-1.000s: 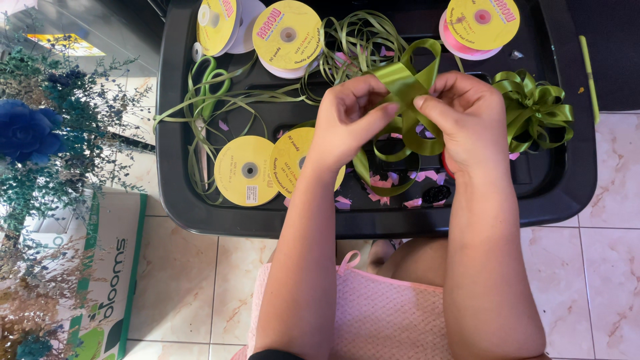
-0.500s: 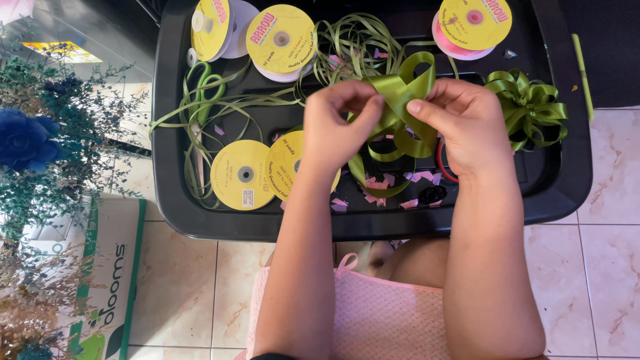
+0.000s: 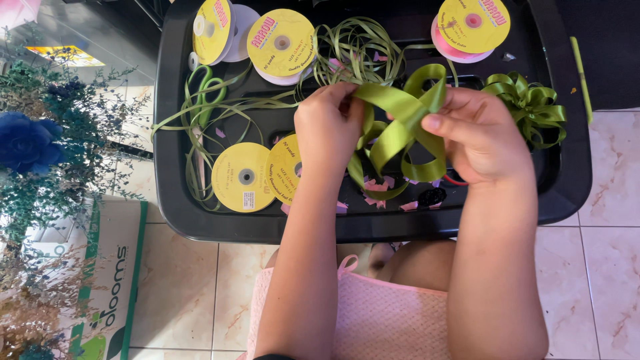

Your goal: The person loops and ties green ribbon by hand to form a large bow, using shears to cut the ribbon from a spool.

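Over the middle of the black tray (image 3: 200, 220) I have both hands up on one ribbon (image 3: 407, 123) — a wide olive-green band folded into several loops. My left hand (image 3: 330, 127) is closed on the left side of the loops, fingers curled over and pinched in at the centre. My right hand (image 3: 480, 137) is clamped on the right side, thumb pressed flat across the band where the loops cross. The two hands sit close together with only the looped ribbon between them, held just above the tray floor. Right of my right hand a finished green bow (image 3: 530, 107) lies on the tray, near its right wall. Two yellow spools (image 3: 263, 175) rest near my left forearm, at the near left of the tray; more spools (image 3: 280, 41) sit along the far edge, with one pink-backed spool (image 3: 470, 25) at far right. Thin green ribbon (image 3: 363, 47) lies tangled at far centre, trailing left past green-handled scissors (image 3: 203, 87). Pink scraps (image 3: 377, 190) litter the tray floor under the loops. Left of the tray — on the tiled floor — stand blue flowers (image 3: 27, 147) and a cardboard box (image 3: 110, 280).
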